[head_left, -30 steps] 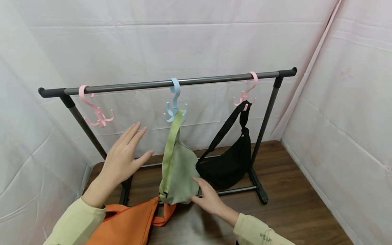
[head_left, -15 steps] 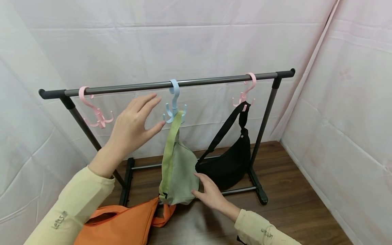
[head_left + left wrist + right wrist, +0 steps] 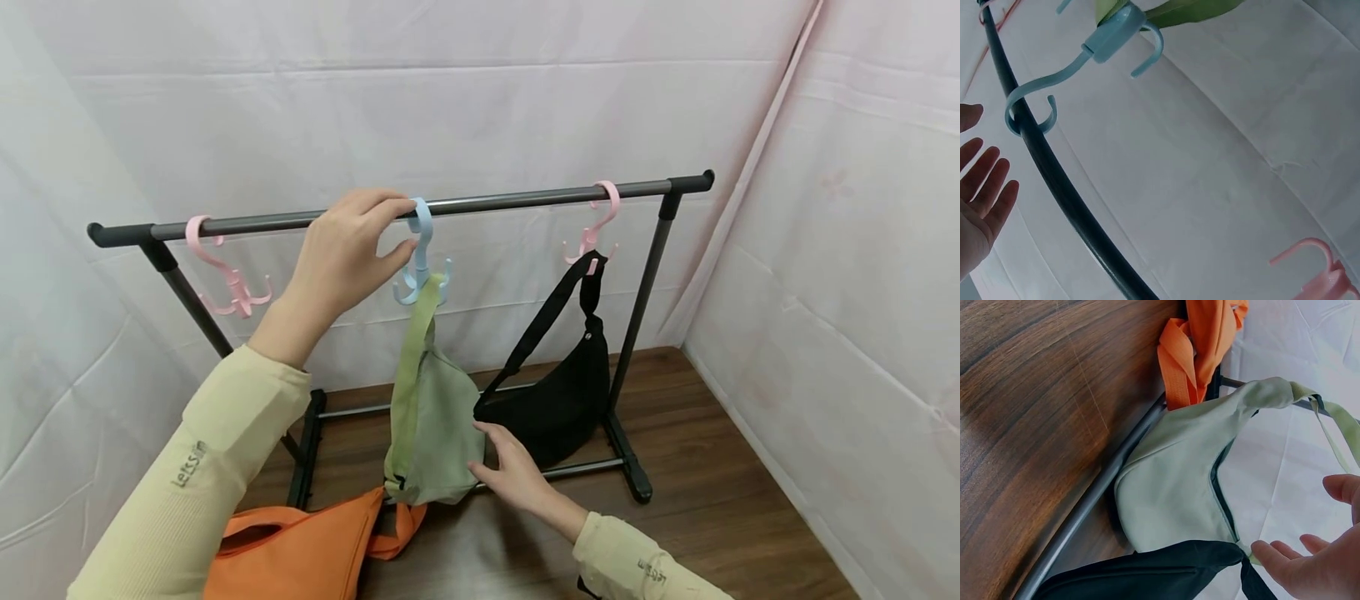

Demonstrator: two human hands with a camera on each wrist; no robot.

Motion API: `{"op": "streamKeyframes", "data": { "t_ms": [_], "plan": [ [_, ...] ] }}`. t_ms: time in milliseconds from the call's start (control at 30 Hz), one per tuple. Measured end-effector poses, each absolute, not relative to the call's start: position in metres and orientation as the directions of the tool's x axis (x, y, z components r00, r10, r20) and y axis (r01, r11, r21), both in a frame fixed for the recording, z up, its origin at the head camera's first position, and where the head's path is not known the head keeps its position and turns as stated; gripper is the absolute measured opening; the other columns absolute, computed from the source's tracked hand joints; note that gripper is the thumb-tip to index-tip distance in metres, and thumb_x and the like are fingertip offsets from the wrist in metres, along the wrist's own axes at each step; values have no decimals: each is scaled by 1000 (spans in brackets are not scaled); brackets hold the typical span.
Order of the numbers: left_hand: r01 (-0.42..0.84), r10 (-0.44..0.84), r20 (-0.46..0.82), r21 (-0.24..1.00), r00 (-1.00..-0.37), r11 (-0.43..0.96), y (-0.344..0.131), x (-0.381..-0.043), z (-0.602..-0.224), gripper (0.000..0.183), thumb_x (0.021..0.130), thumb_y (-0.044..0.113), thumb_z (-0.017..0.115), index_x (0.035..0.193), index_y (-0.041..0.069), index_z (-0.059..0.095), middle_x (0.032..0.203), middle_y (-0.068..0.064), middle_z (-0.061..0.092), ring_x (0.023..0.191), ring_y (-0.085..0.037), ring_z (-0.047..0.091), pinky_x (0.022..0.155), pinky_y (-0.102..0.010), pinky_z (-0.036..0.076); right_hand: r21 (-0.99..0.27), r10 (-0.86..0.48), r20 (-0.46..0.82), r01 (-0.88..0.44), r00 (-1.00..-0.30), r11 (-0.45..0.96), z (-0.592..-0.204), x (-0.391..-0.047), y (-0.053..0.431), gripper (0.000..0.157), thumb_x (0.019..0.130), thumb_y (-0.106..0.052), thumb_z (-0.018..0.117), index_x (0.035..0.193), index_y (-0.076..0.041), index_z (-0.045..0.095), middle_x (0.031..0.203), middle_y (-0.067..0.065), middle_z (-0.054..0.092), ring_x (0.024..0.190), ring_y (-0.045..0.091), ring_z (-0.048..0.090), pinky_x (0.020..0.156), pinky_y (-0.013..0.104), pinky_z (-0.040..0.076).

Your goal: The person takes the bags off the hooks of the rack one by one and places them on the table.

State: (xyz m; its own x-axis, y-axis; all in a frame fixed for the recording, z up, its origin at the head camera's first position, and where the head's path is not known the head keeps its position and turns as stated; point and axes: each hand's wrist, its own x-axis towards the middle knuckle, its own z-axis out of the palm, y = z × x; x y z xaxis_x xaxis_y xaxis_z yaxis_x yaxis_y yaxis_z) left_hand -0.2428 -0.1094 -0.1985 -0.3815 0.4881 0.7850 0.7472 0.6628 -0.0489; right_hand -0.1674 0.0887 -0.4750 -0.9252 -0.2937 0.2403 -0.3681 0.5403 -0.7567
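Observation:
A light-blue hook (image 3: 422, 229) with several prongs hangs over the rack's rail. From it a pale green bag (image 3: 447, 417) hangs by its strap (image 3: 408, 392). My left hand (image 3: 341, 258) is raised at the rail, fingertips close to the hook's curved top. In the left wrist view its fingers (image 3: 991, 181) are spread, with nothing held between them. Low by the green bag's right side, my right hand (image 3: 519, 477) has thumb and fingers apart and holds nothing. The right wrist view shows its fingertips near the green bag's (image 3: 1172, 481) opening.
A black bag (image 3: 558, 421) hangs from a pink hook (image 3: 591, 237) on the right. Another pink hook (image 3: 236, 287) is at the rail's (image 3: 510, 201) left. An orange bag (image 3: 307, 554) lies at the front left of the wooden surface (image 3: 720, 500). White cloth (image 3: 480, 125) surrounds the rack.
My left hand has risen and moved right, from low beside the green bag up to the top of the blue hook. My right hand has shifted very little. The bags hang as before.

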Motion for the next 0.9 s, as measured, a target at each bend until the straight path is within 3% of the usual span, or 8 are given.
{"op": "streamKeyframes", "data": {
  "t_ms": [533,900],
  "plan": [
    [745,518,748,-46,-416,665,-93,-262,-191,28,77,5,66,103,-4,65,105,-14,64,100,-31,56,82,-40,48,-789,-301,190,-328,-934,519,-481,-165,89,52,88,-19,58,134,-4,41,136,15,43,122,27,44,91,43,45],
    [765,532,748,-50,-397,642,-88,-271,-197,17,76,-2,63,92,-5,67,97,-14,64,93,-30,58,76,-39,49,-779,-320,193,-343,-928,525,-482,-168,88,51,89,-19,59,133,-1,42,133,16,45,118,27,47,89,40,46]
  ]
}}
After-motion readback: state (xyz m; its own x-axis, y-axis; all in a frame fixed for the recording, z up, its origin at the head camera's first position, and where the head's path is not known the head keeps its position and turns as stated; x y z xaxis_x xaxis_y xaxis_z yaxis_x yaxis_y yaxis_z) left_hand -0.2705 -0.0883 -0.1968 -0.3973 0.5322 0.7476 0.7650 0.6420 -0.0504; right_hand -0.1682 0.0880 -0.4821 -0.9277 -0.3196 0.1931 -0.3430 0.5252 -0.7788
